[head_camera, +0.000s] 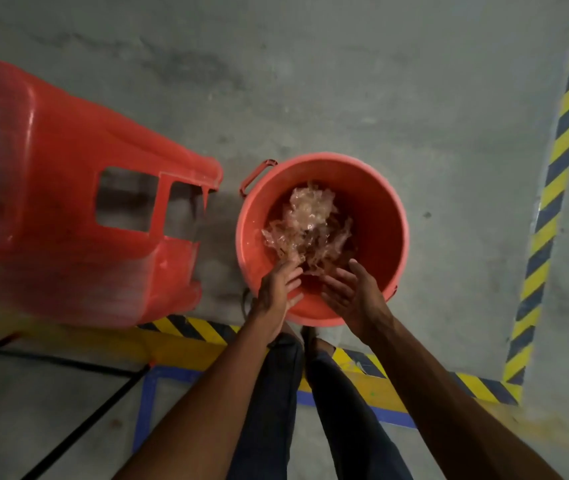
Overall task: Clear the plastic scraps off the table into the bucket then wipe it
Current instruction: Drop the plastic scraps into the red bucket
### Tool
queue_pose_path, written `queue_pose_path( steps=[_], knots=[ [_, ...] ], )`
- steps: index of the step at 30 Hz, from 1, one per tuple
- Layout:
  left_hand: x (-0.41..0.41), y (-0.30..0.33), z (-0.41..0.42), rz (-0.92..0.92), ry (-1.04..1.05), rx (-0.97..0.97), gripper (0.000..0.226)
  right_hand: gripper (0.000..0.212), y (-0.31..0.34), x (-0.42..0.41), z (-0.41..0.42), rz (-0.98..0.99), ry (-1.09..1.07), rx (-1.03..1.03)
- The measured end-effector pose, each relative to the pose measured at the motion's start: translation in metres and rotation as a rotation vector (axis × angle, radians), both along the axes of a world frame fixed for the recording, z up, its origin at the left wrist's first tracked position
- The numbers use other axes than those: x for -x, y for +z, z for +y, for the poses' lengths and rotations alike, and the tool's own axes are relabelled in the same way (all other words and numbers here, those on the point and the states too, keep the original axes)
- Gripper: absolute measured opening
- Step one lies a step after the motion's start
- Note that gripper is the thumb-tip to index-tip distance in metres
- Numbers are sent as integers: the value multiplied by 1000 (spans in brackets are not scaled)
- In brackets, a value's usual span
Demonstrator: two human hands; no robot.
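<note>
A round orange bucket stands on the concrete floor below me. A loose clump of clear plastic scraps is inside it, blurred as if in mid-fall. My left hand and my right hand are held over the bucket's near rim, palms turned toward each other, fingers spread, with nothing gripped. The scraps sit just beyond my fingertips. The table is not in view.
A large orange plastic barrier lies on the floor left of the bucket, almost touching its handle. Yellow-black hazard tape runs along the right and near my legs. Black cables cross the floor at lower left.
</note>
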State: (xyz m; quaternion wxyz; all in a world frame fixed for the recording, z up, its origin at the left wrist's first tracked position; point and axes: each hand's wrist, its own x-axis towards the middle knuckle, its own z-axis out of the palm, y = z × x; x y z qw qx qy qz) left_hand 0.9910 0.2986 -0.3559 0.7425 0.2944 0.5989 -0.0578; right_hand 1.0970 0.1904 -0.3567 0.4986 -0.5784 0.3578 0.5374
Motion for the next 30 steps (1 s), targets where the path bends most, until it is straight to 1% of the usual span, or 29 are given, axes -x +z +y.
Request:
queue_pose_path(
  steps=[3, 6, 9, 13, 14, 16, 18, 20, 23, 25, 27, 30],
  knots=[
    [11, 17, 0, 12, -28, -25, 45, 43, 12, 5, 8, -6, 44, 6],
    [27, 42, 6, 48, -21, -105, 32, 37, 29, 11, 19, -34, 121, -8],
    [47, 72, 16, 66, 68, -188, 32, 31, 54, 18, 36, -62, 207, -26],
    [81, 123, 31, 58, 152, -284, 26, 36, 104, 39, 73, -103, 312, -79],
    [89, 137, 36, 48, 172, -311, 27, 37, 119, 45, 83, -111, 343, -102],
    [107, 168, 47, 60, 220, -369, 37, 35, 152, 58, 106, -118, 467, -166],
    [134, 194, 61, 77, 267, -487, 48, 33, 190, 76, 130, -127, 588, -228],
    [162, 227, 75, 84, 295, -612, 48, 32, 219, 94, 157, -147, 638, -260],
    [204, 294, 98, 101, 309, -788, 43, 31, 253, 129, 197, -126, 697, -393],
    [235, 338, 112, 118, 302, -893, 48, 27, 274, 154, 217, -145, 753, -444],
    [271, 376, 126, 152, 231, -1031, 51, 23, 292, 175, 238, -221, 850, -453],
    [341, 412, 142, 267, 184, -1189, 43, 18, 310, 202, 266, -345, 998, -466]
  ],
)
